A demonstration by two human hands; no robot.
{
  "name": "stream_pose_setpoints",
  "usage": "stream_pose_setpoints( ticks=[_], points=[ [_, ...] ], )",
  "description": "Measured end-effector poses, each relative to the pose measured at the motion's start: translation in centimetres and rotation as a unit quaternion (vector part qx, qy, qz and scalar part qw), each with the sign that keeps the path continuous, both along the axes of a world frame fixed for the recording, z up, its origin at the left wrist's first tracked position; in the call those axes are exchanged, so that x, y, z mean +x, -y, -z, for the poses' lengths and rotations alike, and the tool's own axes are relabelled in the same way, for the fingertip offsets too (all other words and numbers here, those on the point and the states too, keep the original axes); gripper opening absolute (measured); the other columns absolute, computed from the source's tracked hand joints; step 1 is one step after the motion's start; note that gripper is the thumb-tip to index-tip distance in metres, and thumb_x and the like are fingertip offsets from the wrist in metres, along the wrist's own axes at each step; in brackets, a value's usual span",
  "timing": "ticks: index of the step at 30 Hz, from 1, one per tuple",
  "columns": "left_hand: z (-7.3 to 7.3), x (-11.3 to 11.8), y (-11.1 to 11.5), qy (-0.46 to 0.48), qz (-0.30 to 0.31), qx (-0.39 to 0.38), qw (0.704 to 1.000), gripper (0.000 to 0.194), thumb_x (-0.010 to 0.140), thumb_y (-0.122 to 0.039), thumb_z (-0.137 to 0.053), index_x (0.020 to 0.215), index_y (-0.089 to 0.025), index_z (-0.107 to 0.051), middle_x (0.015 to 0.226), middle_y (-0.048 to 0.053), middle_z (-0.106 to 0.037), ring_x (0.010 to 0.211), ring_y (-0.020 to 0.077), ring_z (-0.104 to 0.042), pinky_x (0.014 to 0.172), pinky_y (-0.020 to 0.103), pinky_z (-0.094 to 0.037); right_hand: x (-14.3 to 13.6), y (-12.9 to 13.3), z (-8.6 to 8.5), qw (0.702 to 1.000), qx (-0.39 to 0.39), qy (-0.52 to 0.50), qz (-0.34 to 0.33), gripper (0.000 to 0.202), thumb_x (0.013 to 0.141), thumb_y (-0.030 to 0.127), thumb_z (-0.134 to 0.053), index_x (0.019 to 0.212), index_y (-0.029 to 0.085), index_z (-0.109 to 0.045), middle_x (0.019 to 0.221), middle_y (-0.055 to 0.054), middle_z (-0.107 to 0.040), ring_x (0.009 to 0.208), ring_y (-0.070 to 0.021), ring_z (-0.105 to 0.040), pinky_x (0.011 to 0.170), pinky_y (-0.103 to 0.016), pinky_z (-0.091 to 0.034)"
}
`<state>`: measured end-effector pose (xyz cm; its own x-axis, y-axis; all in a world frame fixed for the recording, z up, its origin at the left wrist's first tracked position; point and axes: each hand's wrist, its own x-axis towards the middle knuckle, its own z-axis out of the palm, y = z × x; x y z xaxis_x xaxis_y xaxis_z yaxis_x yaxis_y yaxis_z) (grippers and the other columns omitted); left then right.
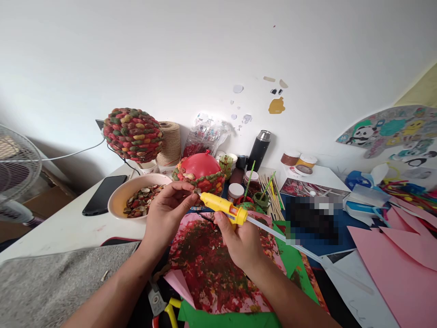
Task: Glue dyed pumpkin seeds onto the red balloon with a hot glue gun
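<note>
My right hand [245, 243] is wrapped round a yellow glue gun [220, 206], with a long clear glue stick [269, 231] sticking out of its back. The gun's nozzle points left, right at the fingertips of my left hand [167, 207]. Those fingers are closed in a pinch on a small nutshell piece [197, 191], mostly hidden. Just behind them stands a red balloon [201, 165], its lower part covered with painted nutshells [209, 183]. Left of my left hand is a cream bowl [114, 207] of loose painted shells [138, 202].
A shell-covered ball [133, 134] stands at back left beside a twine spool [170, 145]. Paint jars [235, 191], wooden sticks [273, 196] and a black flask [259, 150] are behind. Paint-smeared paper [218, 269] lies under my hands, pliers [157, 298] at front, a phone [104, 195] left.
</note>
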<state>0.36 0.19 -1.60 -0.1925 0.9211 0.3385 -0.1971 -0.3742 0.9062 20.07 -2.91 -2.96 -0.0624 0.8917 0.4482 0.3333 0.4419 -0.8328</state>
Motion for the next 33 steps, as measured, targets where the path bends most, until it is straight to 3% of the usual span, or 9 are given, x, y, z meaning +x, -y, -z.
stream_pose_setpoints(
  ticks=[4,13,19,26,33],
  points=[
    [-0.04,-0.06,0.07,-0.006,0.001,-0.006,1.000,0.033,0.081,-0.040,-0.101,0.106,-0.023,-0.087,0.093,0.004,-0.081,0.085,0.0177,-0.075,0.079,0.026,-0.066,0.01,0.11,-0.32,1.000,-0.002,-0.003,-0.005,0.055,0.111,0.065,-0.059,0.095,0.020,-0.083,0.073,-0.008,-0.080,0.064,-0.0240,-0.078,0.061,-0.029,-0.063],
    [0.06,-0.25,0.08,-0.041,-0.048,-0.008,0.998,0.036,0.078,-0.047,-0.101,0.098,-0.022,-0.087,0.094,0.006,-0.083,0.084,0.0208,-0.075,0.076,0.030,-0.066,-0.01,-0.01,-0.36,1.000,-0.001,-0.010,-0.015,0.056,0.112,0.067,-0.058,0.099,0.019,-0.085,0.077,-0.009,-0.082,0.069,-0.0255,-0.080,0.066,-0.031,-0.065],
    [-0.02,-0.41,-0.14,-0.013,-0.063,-0.006,0.998,0.036,0.077,-0.045,-0.102,0.098,-0.021,-0.085,0.095,0.006,-0.084,0.082,0.0198,-0.075,0.077,0.030,-0.066,0.17,-0.13,0.08,1.000,0.014,0.019,0.019,0.062,0.111,0.072,-0.056,0.089,0.019,-0.080,0.071,-0.010,-0.079,0.064,-0.0260,-0.077,0.061,-0.033,-0.063],
    [-0.04,-0.46,-0.23,-0.018,-0.060,0.007,0.998,0.033,0.079,-0.044,-0.101,0.097,-0.022,-0.084,0.097,0.006,-0.083,0.084,0.0207,-0.076,0.077,0.030,-0.066,0.25,-0.03,0.20,1.000,-0.005,0.015,0.010,0.065,0.112,0.073,-0.052,0.076,0.022,-0.072,0.049,0.000,-0.056,0.046,-0.0190,-0.058,0.050,-0.029,-0.052],
    [-0.04,-0.42,-0.13,-0.018,-0.050,0.003,0.999,0.031,0.079,-0.042,-0.101,0.096,-0.022,-0.085,0.095,0.005,-0.082,0.081,0.0196,-0.075,0.075,0.030,-0.067,0.03,0.08,-0.16,1.000,0.022,0.018,0.011,0.062,0.113,0.070,-0.053,0.086,0.020,-0.077,0.066,-0.007,-0.074,0.060,-0.0237,-0.073,0.059,-0.032,-0.058]
  ],
)
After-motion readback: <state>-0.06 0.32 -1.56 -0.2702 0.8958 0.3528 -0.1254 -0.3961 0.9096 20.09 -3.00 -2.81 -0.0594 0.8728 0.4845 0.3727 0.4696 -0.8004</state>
